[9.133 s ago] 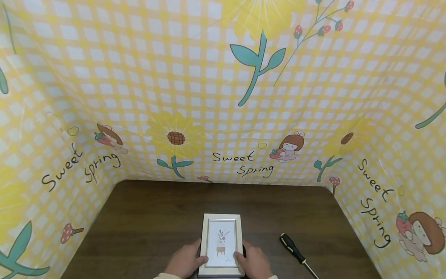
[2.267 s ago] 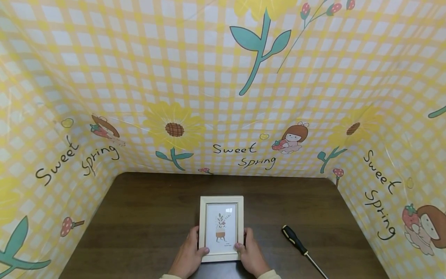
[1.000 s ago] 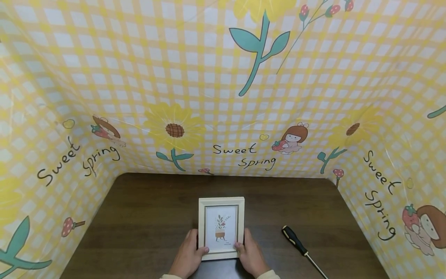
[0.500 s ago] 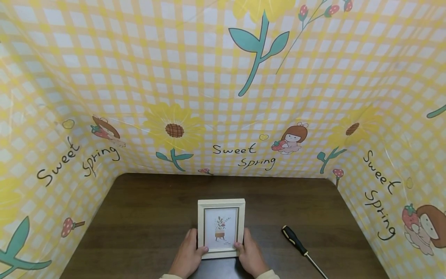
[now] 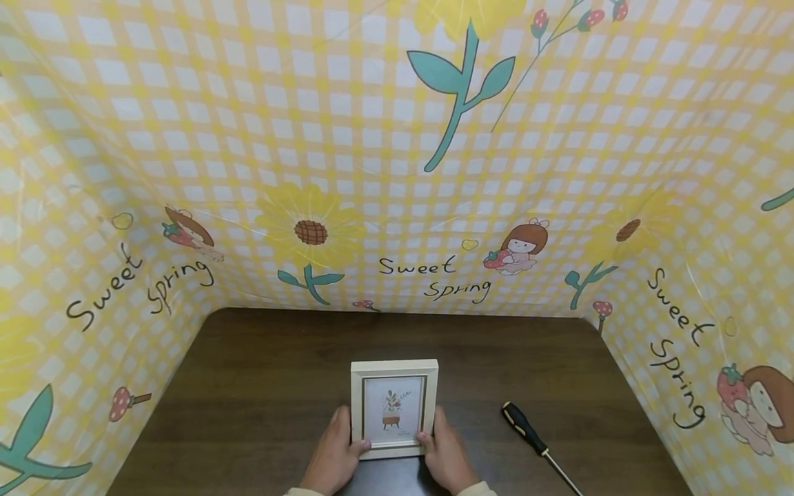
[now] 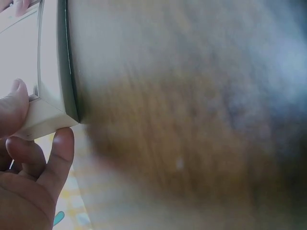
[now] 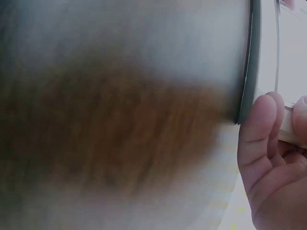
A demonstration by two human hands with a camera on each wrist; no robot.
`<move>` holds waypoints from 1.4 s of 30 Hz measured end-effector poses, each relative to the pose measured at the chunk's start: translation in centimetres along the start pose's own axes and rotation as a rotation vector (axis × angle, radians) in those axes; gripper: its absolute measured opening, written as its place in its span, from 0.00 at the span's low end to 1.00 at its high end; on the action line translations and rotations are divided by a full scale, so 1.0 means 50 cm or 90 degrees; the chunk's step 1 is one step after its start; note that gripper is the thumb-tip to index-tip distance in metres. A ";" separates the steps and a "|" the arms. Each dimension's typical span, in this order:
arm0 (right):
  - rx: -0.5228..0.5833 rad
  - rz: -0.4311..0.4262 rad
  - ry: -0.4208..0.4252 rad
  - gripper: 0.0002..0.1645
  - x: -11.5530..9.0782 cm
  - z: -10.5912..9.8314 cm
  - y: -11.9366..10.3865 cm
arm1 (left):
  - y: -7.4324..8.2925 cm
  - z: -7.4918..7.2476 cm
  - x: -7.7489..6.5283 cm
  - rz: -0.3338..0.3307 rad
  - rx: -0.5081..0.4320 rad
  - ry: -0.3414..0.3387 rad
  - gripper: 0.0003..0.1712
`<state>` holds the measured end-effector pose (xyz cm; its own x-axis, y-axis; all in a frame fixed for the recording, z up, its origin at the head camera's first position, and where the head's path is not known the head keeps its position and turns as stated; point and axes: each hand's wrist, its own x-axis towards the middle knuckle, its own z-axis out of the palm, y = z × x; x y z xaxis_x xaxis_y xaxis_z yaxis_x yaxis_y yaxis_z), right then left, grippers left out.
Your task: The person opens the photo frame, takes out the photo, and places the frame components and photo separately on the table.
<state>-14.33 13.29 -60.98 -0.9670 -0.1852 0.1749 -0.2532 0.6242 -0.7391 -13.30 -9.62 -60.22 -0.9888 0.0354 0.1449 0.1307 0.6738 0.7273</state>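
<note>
A cream picture frame (image 5: pixel 394 368) with a small plant print stands tilted up between both hands, over the table's near middle. At its left side the left hand (image 5: pixel 333 451) grips the lower part, thumb on the front border. The right hand (image 5: pixel 451 455) does the same at the right side. In the left wrist view the left thumb (image 6: pixel 17 108) lies on the front of the picture frame (image 6: pixel 48 62), with fingers under its edge. The right wrist view has the right hand's fingers (image 7: pixel 259 129) against the side and lower edge of the picture frame (image 7: pixel 266 52).
A screwdriver (image 5: pixel 524 427) with a black and yellow handle lies on the dark wooden table (image 5: pixel 267 372), right of the picture frame. Yellow checked cloth (image 5: pixel 397 207) with flower prints walls the table at the back and both sides.
Over the last second the picture frame's top edge has tipped toward the camera, so its top shows more. Both hands keep their grip in nearly the same place. The screwdriver stays still.
</note>
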 end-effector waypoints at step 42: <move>0.106 -0.017 -0.020 0.23 -0.004 -0.003 0.005 | 0.006 -0.003 0.007 -0.012 -0.018 -0.008 0.33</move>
<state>-14.22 13.62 -61.11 -0.9578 -0.2259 0.1775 -0.2685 0.4842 -0.8327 -13.59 -9.54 -59.85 -0.9919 0.0324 0.1231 0.1142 0.6535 0.7483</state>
